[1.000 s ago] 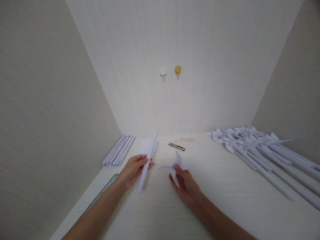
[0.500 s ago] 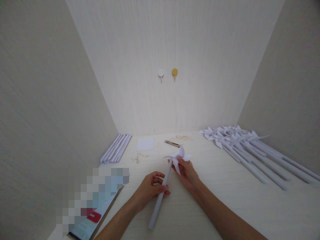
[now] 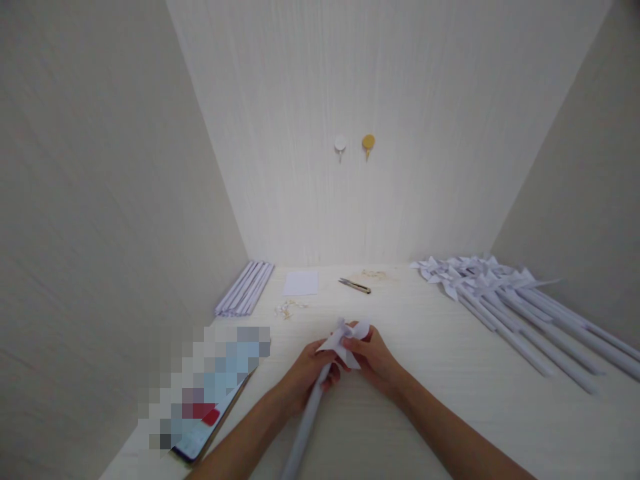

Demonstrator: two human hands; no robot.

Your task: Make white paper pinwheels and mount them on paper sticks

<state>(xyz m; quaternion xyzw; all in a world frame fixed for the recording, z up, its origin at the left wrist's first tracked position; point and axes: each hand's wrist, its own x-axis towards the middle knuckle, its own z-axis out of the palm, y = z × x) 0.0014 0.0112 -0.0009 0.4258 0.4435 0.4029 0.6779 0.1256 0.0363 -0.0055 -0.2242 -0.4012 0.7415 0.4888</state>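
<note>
Since half a second ago, left hand (image 3: 307, 373) slid up the paper tube (image 3: 305, 427) to meet right hand (image 3: 373, 360) at the pinwheel head (image 3: 345, 343); fingers of both clamped there, now lower, nearer the body. Beyond the pinwheel head on the pale tabletop (image 3: 430, 400): scissors (image 3: 355, 286), paper square (image 3: 301, 283). Right of it, finished pinwheels (image 3: 505, 293); left, spare tubes (image 3: 245, 288), phone (image 3: 210, 427). Two hooks (image 3: 354, 144) on the back wall.

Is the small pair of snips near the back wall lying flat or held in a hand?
Lying flat. The snips rest on the table, apart from both hands, which hold a paper pinwheel.
</note>
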